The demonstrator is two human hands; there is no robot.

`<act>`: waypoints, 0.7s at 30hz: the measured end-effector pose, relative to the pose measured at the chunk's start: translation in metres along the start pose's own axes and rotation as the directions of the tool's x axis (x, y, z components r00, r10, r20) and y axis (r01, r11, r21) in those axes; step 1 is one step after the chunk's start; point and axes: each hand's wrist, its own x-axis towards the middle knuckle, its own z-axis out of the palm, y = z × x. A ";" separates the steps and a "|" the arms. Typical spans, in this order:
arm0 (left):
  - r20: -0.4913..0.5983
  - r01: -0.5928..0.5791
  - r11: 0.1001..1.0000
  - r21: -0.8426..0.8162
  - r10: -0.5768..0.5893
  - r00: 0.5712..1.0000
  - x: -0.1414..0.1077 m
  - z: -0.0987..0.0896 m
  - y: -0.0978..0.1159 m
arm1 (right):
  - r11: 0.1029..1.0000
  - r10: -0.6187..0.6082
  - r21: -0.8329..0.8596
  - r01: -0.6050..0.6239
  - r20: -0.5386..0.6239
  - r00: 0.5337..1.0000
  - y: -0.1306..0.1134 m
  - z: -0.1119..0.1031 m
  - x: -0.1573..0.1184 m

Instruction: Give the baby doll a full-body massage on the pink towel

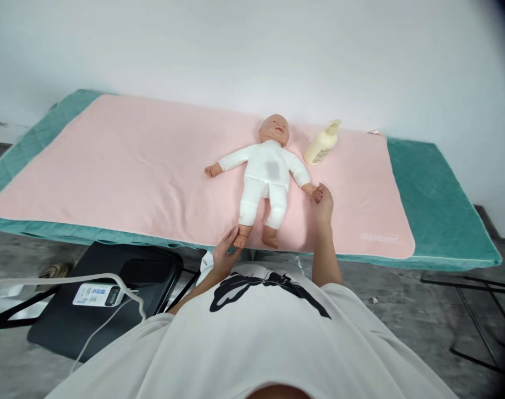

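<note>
A baby doll (pixel 272 160) in a white cloth body lies face up, its head away from me and its arms spread. My right hand (pixel 324 206) is closed around the doll's hand at the right side, its fingers curled over the small fist. Beside the doll's bare foot on the left is my left hand (pixel 226 250), fingers fairly straight and touching the foot's edge. A cream pump bottle (pixel 321 145) with dark print lies tilted to the right of the doll's head, near its shoulder.
A pink mat (pixel 161 149) covers most of a green padded table (pixel 435 188) against a white wall. At lower left stands a black folding chair (pixel 76 327) with a white device (pixel 98 295) and a cable (pixel 88 276). Black metal legs (pixel 477 316) show at right.
</note>
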 end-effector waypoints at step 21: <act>-0.090 -0.050 0.997 -0.060 0.044 0.995 0.025 -0.008 0.023 | 0.971 -0.159 0.148 0.190 -0.198 0.967 -0.029 -0.002 0.009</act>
